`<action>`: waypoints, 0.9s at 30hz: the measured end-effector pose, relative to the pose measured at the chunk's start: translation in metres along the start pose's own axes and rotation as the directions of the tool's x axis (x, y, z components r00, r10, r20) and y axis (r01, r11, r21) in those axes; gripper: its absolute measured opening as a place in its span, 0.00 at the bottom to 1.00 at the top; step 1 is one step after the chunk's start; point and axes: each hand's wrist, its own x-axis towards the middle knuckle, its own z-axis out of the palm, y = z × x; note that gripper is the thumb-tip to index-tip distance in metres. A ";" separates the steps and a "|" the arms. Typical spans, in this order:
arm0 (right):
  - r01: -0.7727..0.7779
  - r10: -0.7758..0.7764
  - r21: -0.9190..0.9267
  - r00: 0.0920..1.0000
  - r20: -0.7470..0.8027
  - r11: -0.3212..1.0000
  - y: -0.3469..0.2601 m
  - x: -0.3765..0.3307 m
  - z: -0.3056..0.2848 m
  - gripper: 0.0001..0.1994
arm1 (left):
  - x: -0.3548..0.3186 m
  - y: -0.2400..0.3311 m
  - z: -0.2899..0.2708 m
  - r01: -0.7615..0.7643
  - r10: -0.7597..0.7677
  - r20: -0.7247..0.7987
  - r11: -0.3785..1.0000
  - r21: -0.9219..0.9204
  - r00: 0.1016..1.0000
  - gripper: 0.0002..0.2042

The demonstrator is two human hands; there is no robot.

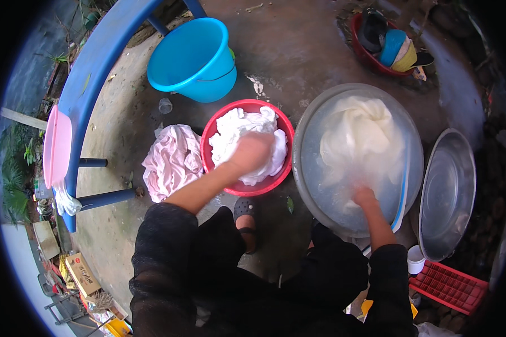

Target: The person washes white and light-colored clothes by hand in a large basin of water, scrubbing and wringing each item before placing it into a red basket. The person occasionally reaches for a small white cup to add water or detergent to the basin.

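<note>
The left hand (252, 151) is over a heap of white clothes (243, 121) in a red basin (290, 140) and covers part of the heap. The hand is blurred, so I cannot tell how far its fingers are open or whether they grip the cloth. The heap shows beyond the hand and to both sides of it, filling most of the basin.

The right hand (364, 195) reaches into the near part of a wide grey tub (305, 174), just to the right of the basin. Its fingers are lost in blur and cloudy water (315, 146), so I cannot tell how open they are or what they hold. A cream cloth (365, 126) lies in this water, its bunched part beyond the right hand and its paler, blurred folds stretching back toward the fingers.

A pile of pink cloth (173, 160) lies on the ground (115, 180) close by the basin's left side, left of the left hand. Farther ahead stands a blue bucket (219, 84), and a metal basin (448, 194) leans up near the tub's right side.
</note>
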 end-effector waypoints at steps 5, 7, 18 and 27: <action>-0.161 0.162 0.086 0.987 -0.006 0.983 0.036 -0.006 -0.065 0.17 | 0.034 0.122 0.059 -0.265 0.343 0.269 0.920 -0.287 0.900 0.22; -0.262 0.259 -0.001 0.955 -0.141 0.965 0.027 -0.021 -0.087 0.18 | 0.048 0.152 0.085 -0.248 0.288 0.315 0.955 -0.162 0.904 0.25; -0.144 0.143 0.049 0.989 0.033 0.988 -0.048 -0.024 -0.037 0.33 | 0.098 0.167 0.093 0.085 0.135 0.327 0.811 -0.579 0.935 0.13; -0.368 0.314 0.230 0.919 0.238 0.901 -0.030 -0.014 -0.075 0.41 | 0.149 0.219 -0.140 -0.332 0.155 -0.294 0.408 -0.851 0.943 0.11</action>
